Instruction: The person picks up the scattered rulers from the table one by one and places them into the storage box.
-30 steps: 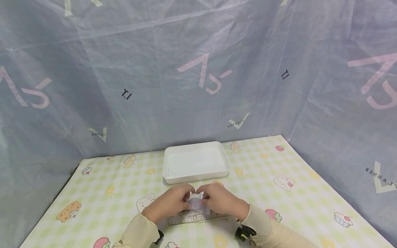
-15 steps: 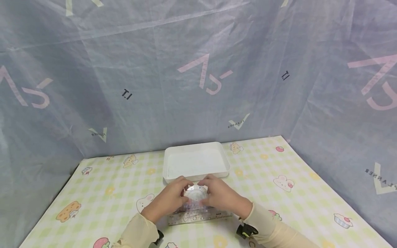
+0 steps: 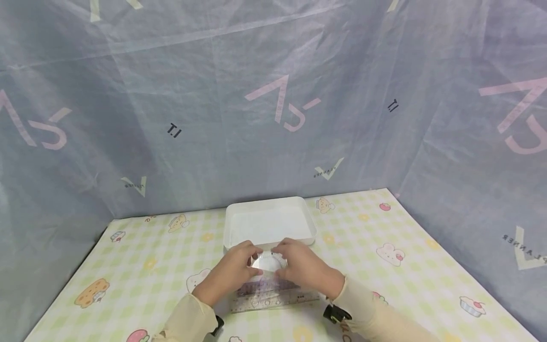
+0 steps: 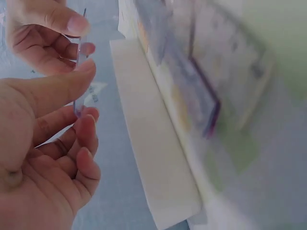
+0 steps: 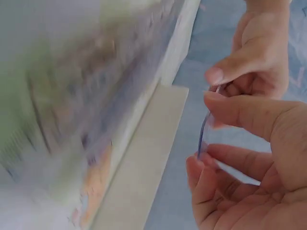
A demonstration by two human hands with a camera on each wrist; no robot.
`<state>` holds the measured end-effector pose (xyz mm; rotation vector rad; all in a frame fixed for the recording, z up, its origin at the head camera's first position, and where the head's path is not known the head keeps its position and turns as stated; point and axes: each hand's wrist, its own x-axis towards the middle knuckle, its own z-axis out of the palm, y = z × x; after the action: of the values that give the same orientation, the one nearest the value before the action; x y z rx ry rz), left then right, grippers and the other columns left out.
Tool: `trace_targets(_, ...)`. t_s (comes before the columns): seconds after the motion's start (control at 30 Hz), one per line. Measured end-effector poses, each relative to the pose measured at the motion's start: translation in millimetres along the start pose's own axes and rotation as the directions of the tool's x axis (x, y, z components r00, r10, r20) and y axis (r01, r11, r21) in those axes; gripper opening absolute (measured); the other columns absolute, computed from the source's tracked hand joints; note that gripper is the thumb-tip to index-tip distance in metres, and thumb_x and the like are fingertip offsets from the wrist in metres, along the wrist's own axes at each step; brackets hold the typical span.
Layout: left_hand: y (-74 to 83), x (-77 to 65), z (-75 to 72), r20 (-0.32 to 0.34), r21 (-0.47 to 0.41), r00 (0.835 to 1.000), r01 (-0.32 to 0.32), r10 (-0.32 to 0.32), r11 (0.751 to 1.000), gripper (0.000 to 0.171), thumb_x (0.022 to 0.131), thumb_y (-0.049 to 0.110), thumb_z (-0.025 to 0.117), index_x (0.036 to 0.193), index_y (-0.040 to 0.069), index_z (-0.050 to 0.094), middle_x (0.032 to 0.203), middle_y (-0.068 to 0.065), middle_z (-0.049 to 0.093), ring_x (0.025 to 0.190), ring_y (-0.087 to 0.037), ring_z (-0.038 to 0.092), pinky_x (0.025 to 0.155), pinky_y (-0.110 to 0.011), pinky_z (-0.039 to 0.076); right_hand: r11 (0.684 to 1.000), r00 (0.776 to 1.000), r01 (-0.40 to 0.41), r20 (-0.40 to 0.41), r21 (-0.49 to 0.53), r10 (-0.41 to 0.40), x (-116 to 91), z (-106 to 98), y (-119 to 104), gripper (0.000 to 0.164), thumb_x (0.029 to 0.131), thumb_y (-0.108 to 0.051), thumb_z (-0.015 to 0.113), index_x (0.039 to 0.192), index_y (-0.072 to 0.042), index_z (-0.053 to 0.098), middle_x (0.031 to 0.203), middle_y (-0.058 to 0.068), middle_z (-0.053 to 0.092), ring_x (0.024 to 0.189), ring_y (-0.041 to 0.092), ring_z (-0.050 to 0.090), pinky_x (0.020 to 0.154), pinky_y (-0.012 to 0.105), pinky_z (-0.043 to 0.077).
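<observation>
Both hands hold a clear protractor [image 3: 268, 262] between them, raised over the table. My left hand [image 3: 232, 271] pinches its left side between thumb and fingers. At the opposite side my right hand [image 3: 305, 269] pinches it the same way. Seen edge-on in the left wrist view, the protractor [image 4: 80, 55] is a thin sheet with a bluish edge. Below the hands lies a clear ruler [image 3: 273, 301] with small holes and markings. Behind the ruler is a purple-tinted clear strip [image 3: 267, 287], partly covered by the hands.
A white rectangular tray [image 3: 269, 222] stands just beyond the hands, near the back of the table. A checked cloth [image 3: 145, 285] with cartoon prints covers the table. Grey-blue curtains [image 3: 205, 118] hang behind it and at both sides.
Both hands have moved slightly away from the body, toward the tray, carrying the protractor. More of the ruler and the purple-tinted strip now shows below them.
</observation>
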<state>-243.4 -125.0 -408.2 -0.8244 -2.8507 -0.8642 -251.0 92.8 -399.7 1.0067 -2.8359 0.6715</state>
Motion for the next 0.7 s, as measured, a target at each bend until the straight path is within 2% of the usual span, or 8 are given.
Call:
trace_targets(0.13,-5.3,10.2,-10.2,-0.035,0.082,0.999,-0.024,0.027,0.996,0.041,0.086,0.020,0.078,0.121,0.003,0.066,0.095,0.004,0.058,0.077,-0.007,0.050,0.065,-0.023,0.048,0.999,0.999,0.029,-0.020,-0.044,-0.029,16,-10,4,0.050,0.083,-0.021,0.082,0.126,-0.001,0.066,0.116,0.007,0.065,0.100,0.019,0.063,0.082,0.030,0.056)
trace_targets(0.27,-18.0,32.3,-19.1,-0.054,0.124,0.998,-0.023,0.030,0.992,0.041,0.087,0.022,0.078,0.122,0.004,0.067,0.093,0.003,0.060,0.073,-0.007,0.050,0.065,-0.025,0.047,0.998,0.998,0.053,-0.029,-0.044,-0.054,35,-17,13,0.048,0.086,-0.021,0.080,0.126,-0.001,0.065,0.117,0.009,0.064,0.095,0.020,0.064,0.078,0.030,0.056)
trace_targets(0.4,-31.5,56.7,-23.9,-0.056,0.117,0.998,0.044,-0.037,0.992,0.040,0.085,0.020,0.080,0.120,0.003,0.069,0.090,0.002,0.060,0.071,-0.010,0.050,0.067,-0.029,0.046,0.997,0.997,0.066,-0.032,-0.029,-0.067,58,-16,29,0.044,0.087,-0.020,0.078,0.125,0.000,0.066,0.116,0.011,0.066,0.093,0.021,0.067,0.077,0.029,0.056)
trace_targets(0.5,-38.7,70.9,-24.4,-0.029,0.134,0.994,0.107,-0.104,0.985,0.040,0.086,0.020,0.080,0.120,0.003,0.069,0.089,0.001,0.061,0.074,-0.012,0.051,0.072,-0.032,0.047,0.998,0.998,0.061,-0.009,-0.018,-0.061,76,-10,42,0.042,0.088,-0.018,0.077,0.124,0.000,0.066,0.116,0.012,0.066,0.094,0.022,0.068,0.080,0.029,0.056)
trace_targets(0.7,-48.1,86.0,-17.2,0.037,0.184,0.979,0.189,-0.199,0.965,0.040,0.085,0.021,0.080,0.119,0.004,0.070,0.083,0.002,0.063,0.073,-0.015,0.055,0.077,-0.040,0.049,1.000,0.996,0.013,0.083,0.022,-0.015,100,2,57,0.035,0.086,-0.012,0.077,0.118,0.000,0.070,0.112,0.011,0.071,0.091,0.022,0.068,0.082,0.034,0.055)
